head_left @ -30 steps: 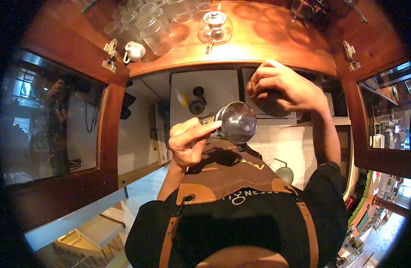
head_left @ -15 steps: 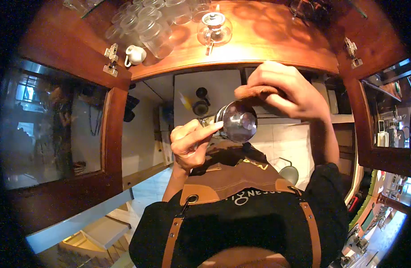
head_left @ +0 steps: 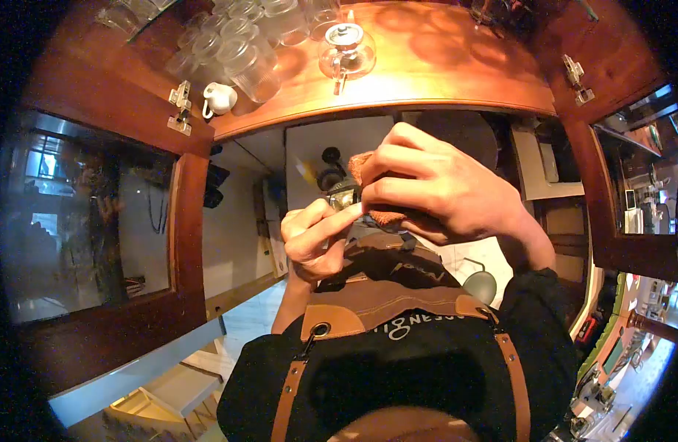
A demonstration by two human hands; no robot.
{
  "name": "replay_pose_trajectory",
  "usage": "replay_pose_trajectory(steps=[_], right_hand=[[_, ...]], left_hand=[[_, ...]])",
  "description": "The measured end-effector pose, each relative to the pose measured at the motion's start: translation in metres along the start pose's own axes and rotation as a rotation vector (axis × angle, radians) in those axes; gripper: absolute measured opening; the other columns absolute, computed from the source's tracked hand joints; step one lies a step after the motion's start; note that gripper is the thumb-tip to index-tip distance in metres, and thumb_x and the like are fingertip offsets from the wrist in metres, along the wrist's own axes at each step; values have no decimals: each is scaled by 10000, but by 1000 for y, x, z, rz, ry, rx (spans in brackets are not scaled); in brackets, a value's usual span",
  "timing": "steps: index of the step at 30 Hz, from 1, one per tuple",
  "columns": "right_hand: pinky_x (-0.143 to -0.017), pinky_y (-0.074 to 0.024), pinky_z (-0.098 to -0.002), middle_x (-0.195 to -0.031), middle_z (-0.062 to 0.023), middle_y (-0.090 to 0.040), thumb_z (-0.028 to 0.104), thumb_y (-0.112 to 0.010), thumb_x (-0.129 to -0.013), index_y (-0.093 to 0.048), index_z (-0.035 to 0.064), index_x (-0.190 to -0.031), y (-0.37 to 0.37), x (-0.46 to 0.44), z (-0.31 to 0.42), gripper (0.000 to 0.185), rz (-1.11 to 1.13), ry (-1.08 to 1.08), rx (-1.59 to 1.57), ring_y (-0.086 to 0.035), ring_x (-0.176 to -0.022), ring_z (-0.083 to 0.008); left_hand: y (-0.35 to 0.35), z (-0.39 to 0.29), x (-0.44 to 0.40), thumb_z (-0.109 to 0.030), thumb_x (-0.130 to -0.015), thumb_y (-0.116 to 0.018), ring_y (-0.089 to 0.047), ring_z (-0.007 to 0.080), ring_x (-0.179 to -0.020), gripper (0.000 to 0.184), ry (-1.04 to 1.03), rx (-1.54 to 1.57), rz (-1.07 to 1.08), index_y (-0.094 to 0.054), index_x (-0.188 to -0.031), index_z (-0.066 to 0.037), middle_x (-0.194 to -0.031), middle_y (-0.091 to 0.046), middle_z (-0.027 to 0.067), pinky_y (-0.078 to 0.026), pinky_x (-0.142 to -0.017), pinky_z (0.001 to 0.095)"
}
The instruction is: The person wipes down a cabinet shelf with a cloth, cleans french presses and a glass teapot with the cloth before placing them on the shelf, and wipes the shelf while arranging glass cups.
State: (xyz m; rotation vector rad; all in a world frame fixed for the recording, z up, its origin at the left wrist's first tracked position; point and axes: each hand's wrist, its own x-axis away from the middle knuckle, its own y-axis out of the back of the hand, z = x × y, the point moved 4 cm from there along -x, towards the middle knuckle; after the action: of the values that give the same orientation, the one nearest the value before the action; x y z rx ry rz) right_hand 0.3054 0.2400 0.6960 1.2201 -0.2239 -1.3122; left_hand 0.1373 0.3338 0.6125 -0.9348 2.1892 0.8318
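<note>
My left hand point(head_left: 313, 239) is closed around the narrow part of a clear glass vessel point(head_left: 345, 197), holding it out in front of my apron. Its exact kind I cannot make out, as fingers and cloth cover most of it. My right hand point(head_left: 442, 188) grips a brown cloth point(head_left: 387, 218) and presses it over the vessel's rounded end. The two hands nearly meet, with the left fingertips beside the cloth.
Ahead is a wooden cabinet shelf point(head_left: 420, 87) bearing a glass teapot point(head_left: 346, 59), a small white pitcher point(head_left: 219, 99) and several clear glasses point(head_left: 249, 68). Open glass-paned doors flank me, left point(head_left: 188, 250) and right point(head_left: 600, 180). A stool point(head_left: 178, 390) stands at lower left.
My right hand has moved down and left, bringing the cloth from above the vessel onto its rounded end, which is now covered. My left hand has stayed nearly still.
</note>
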Motion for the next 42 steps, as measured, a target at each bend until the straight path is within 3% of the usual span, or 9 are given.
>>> replay_pose_trajectory(steps=[3, 5, 6, 11, 19, 23, 24, 31, 42], right_hand=[[-881, -464, -395, -1020, -94, -626, 48, -646, -777, -676, 64, -983, 12, 6, -22, 208, 91, 22, -89, -570, -966, -291], [-921, -455, -407, -1000, -105, -639, 33, -579, -760, -678, 41, -963, 15, 23, -56, 226, 119, -212, -53, -588, -982, -316], [-902, -472, -414, -998, -110, -644, 35, -584, -742, -679, 38, -980, 20, 25, -64, 256, 64, -237, -21, -591, -985, -328], [-895, -489, -415, -1076, -112, -639, 47, -648, -667, -689, 48, -1053, 44, 13, -18, 388, -288, -66, 159, -589, -1012, -310], [-879, -480, -422, -1032, -85, -641, 117, -734, -756, -694, 50, -1008, 2, 38, -4, 264, 121, -77, -108, -573, -951, -298], [-869, -492, -372, -1012, -92, -678, 122, -684, -702, -733, 33, -961, 35, 38, -8, 277, -353, -203, 68, -618, -932, -281], [-909, -488, -404, -1080, -96, -660, 46, -681, -643, -702, 68, -1076, 30, 34, -7, 434, -320, -169, 130, -610, -993, -295], [-873, -489, -408, -1069, -116, -601, 118, -737, -714, -681, 55, -1044, -6, 39, -10, 340, -218, -193, -23, -565, -981, -320], [-880, -482, -419, -1074, -133, -628, 86, -665, -706, -666, 56, -1092, -20, 24, -19, 387, -408, -235, 114, -577, -976, -337]], left_hand=[[0, -5, 0, 56, -611, -598, -475, 157, -521, 446, 4, -10, 65, -765, -1023, 17, -592, -514, 46, -346, -500, 273], [5, 0, 6, 41, -628, -597, -480, 160, -533, 437, 67, -5, 6, -759, -1034, 27, -603, -535, 53, -354, -512, 273], [6, -1, 3, 143, -581, -627, -421, 134, -488, 529, 40, 38, -87, -784, -1049, -50, -596, -451, 26, -303, -464, 265], [9, -2, -8, 135, -643, -647, -411, 131, -493, 484, 44, -24, -107, -781, -1068, -54, -588, -446, 29, -302, -468, 262], [8, 8, -4, 123, -749, -657, -406, 133, -527, 382, 124, -84, -83, -765, -1083, -25, -604, -482, 38, -302, -493, 271], [5, 7, -5, 122, -777, -642, -412, 125, -547, 353, 146, -7, -126, -752, -1092, 7, -612, -487, 32, -298, -506, 264], [3, 7, -5, 90, -789, -632, -411, 110, -560, 318, 139, 4, -144, -749, -1077, 25, -622, -480, 22, -279, -515, 257], [8, 9, 3, 46, -821, -594, -425, 108, -599, 282, 177, -28, -159, -738, -1064, 56, -665, -507, 23, -283, -551, 254], [13, 11, 8, 81, -815, -624, -425, 104, -584, 288, 154, 26, -175, -734, -1081, 63, -646, -496, 20, -292, -533, 245]])
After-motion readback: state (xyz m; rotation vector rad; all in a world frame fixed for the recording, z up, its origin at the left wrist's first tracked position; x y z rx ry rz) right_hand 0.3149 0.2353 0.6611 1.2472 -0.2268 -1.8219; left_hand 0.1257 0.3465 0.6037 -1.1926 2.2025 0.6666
